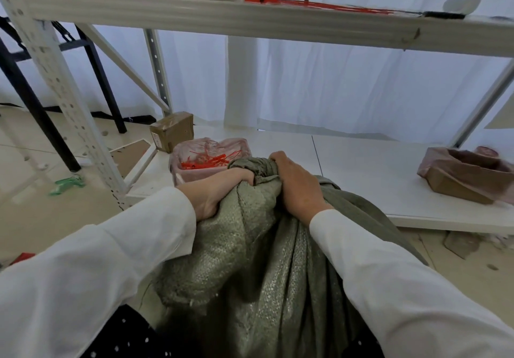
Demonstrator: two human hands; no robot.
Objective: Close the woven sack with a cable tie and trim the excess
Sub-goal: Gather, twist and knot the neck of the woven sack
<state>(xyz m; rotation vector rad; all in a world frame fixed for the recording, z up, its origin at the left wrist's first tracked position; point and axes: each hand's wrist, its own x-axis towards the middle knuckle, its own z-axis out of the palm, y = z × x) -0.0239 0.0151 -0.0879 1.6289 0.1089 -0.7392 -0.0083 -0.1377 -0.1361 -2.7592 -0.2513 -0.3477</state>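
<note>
A grey-green woven sack (267,268) stands in front of me with its mouth bunched into a twisted neck (257,167). My left hand (219,190) grips the gathered fabric on the left side of the neck. My right hand (299,185) grips the neck from the right, fingers curled round it. Just behind the neck a pink-lined box (236,146) on the low shelf holds several red cable ties (204,161). Long red cable ties (314,4) lie on the upper shelf. No cutting tool can be made out for certain.
A white metal rack surrounds the work: the upper shelf (250,18) crosses the top, the low shelf board (361,168) lies behind the sack. A small cardboard box (172,131) sits at back left, another pink-lined box (470,176) at right. A black brush (445,15) lies on the upper shelf.
</note>
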